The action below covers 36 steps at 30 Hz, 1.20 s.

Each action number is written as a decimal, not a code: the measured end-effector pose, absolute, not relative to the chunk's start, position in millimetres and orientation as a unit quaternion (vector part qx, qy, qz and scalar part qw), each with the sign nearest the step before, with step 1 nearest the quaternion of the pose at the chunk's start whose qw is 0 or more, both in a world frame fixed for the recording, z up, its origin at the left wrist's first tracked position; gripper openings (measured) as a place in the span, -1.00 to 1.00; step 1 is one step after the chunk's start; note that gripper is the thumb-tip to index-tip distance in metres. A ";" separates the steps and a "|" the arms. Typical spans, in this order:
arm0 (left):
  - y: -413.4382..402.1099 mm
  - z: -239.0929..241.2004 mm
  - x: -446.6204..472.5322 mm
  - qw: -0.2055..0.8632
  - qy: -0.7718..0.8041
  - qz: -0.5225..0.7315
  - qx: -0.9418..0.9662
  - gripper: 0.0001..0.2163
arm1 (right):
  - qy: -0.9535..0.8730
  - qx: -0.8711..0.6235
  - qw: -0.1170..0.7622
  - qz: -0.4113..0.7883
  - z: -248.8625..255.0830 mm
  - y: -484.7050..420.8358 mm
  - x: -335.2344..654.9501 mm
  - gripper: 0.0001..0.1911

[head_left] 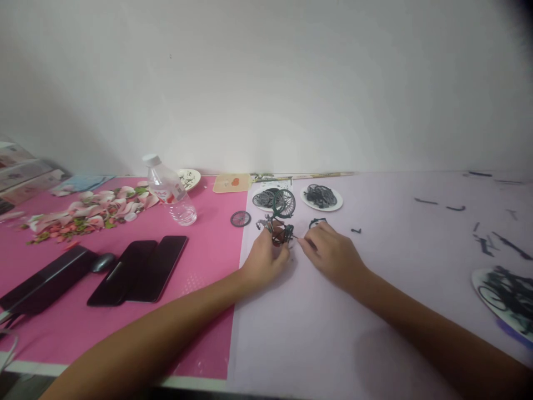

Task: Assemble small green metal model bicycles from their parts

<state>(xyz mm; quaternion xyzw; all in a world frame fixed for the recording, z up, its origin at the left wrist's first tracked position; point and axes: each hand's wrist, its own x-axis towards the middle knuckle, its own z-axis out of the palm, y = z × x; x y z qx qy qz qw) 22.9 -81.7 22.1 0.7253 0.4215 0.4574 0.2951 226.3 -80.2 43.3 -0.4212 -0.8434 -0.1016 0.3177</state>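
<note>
My left hand (265, 260) is closed around a small dark model bicycle (278, 225), which is tilted with one spoked wheel (283, 204) raised. My right hand (331, 251) pinches a thin dark piece (295, 237) at the bicycle's right side; its exact kind is too small to make out. Just beyond my right fingers lies another dark part (317, 223), partly covered by them. A loose spoked wheel (240, 219) rests on the pink surface to the left. Behind the bicycle, a white plate (255, 204) bears several wheels, and a second plate (339, 204) holds dark parts.
Dark plastic pieces (485, 246) lie scattered at the right, by a plate (477, 278) of black bicycle parts. On the left are a water bottle (170, 191), two phones (156, 272), a black case (48, 280) and artificial petals (94, 214). A wall stands behind the table.
</note>
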 end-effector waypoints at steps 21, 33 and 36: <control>-80.8 20.1 22.4 0.276 0.413 0.450 0.742 -0.71 | -0.840 -0.433 0.317 -0.085 34.1 -76.0 229.3 -0.81; -80.6 21.3 21.9 0.280 0.411 0.448 0.743 -0.70 | -0.837 -0.441 0.321 -0.029 39.4 -80.0 228.0 -0.92; -81.5 20.6 21.4 0.267 0.411 0.440 0.753 -0.68 | -0.839 -0.438 0.323 -0.022 35.6 -79.0 229.6 -0.93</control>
